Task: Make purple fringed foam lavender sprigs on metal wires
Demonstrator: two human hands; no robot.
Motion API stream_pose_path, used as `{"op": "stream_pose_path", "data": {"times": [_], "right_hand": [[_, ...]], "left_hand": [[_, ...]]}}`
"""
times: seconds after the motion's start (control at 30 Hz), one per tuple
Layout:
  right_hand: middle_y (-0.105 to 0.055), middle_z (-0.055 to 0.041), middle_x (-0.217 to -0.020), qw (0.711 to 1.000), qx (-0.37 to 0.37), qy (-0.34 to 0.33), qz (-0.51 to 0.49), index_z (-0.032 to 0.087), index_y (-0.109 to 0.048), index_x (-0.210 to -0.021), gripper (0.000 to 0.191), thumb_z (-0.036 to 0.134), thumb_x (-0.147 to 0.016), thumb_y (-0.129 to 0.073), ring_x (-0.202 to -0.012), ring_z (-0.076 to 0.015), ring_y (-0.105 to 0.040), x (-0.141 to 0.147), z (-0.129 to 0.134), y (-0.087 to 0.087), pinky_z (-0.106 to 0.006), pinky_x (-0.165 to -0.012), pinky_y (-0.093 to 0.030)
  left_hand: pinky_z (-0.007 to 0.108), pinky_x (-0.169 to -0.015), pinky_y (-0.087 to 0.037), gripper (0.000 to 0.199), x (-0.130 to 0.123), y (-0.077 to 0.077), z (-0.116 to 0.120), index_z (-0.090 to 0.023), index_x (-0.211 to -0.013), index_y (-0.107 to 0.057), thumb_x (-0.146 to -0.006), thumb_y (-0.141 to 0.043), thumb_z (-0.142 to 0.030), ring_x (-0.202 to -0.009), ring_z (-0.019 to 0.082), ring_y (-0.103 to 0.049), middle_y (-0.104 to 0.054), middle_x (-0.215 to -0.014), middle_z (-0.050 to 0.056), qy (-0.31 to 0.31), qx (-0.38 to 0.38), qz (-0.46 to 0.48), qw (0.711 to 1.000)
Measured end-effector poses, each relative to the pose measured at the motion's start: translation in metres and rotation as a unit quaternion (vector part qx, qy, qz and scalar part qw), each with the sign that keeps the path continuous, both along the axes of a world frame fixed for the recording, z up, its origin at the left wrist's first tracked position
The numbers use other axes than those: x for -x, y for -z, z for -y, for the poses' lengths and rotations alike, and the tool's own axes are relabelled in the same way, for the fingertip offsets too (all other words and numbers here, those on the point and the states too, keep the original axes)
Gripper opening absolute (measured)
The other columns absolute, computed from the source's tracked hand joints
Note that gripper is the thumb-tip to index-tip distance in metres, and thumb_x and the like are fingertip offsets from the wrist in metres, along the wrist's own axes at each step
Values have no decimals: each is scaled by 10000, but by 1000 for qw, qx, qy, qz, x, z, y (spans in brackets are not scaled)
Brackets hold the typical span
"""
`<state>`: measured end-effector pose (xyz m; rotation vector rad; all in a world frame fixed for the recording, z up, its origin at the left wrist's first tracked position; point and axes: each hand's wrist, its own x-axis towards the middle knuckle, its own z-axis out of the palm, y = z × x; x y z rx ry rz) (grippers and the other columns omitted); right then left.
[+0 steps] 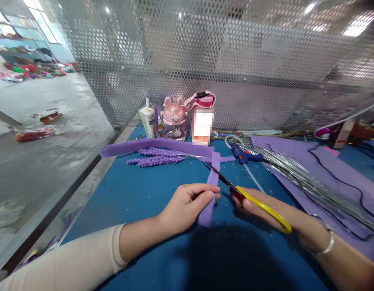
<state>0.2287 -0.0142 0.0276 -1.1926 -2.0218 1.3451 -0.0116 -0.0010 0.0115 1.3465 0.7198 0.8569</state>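
My left hand (191,204) pinches a short purple strip (207,212) between thumb and fingers, above the blue table (144,198). Scissors with yellow and red handles (262,206) are in my right hand (253,204); their dark blades point up and left and meet the strip just above my left fingers. Whether the blades are fully closed is hard to tell. Beyond the strip lies a long purple band (156,144), running left. Purple flower sprigs (156,161) with thin stems rest in front of that band.
Behind stand a carton with a straw (148,121), a pink clear bottle (175,123) and a taller pink bottle (202,121), before a perforated metal panel (181,52). On the right are a blue glue gun (246,155), metal wires (308,182), purple sheets (284,153) and a black cord.
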Motion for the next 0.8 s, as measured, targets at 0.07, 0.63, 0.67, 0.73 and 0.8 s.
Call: {"op": "stream_pose_path", "data": {"times": [0.07,0.63,0.67,0.73,0.8], "right_hand": [[-494,-12,-651,999,-21,25,9,199,-537,-712,385,577,-784,-533,-537,-121,-360,-9,8,-2,-257,-470,-297],[-450,10,-657,998,56,5,24,198,-527,-760,382,578,-789,-521,-547,-112,-311,3,21,-1,-248,-472,-260],[-449,11,-644,998,62,-1,20,198,-536,-766,408,602,-800,-481,-535,-110,-310,3,18,-3,-247,-464,-254],[-443,8,-635,997,61,-18,34,197,-536,-766,440,618,-823,-422,-529,-112,-312,4,10,-5,-248,-458,-251],[-449,-2,-655,997,40,-34,63,194,-522,-768,409,585,-839,-428,-546,-117,-320,2,2,-5,-252,-465,-260]], "left_hand": [[256,-677,-479,217,-7,12,5,-174,-960,-553,-805,-599,-318,-712,133,-631,-683,-852,62,-55,100,23,993],[186,-417,-232,324,-10,17,7,-134,-769,-577,-878,-448,-410,-414,50,-310,-375,-466,-64,-38,101,-4,994],[183,-423,-268,315,-9,17,6,-134,-804,-582,-875,-458,-415,-420,51,-358,-440,-494,-50,-47,97,-11,994],[185,-455,-346,288,-8,18,4,-137,-878,-575,-879,-458,-401,-462,59,-450,-556,-610,-12,-64,89,-7,994],[187,-467,-380,252,-9,19,3,-145,-916,-549,-877,-467,-381,-484,62,-487,-579,-680,-6,-75,97,16,992]]}}
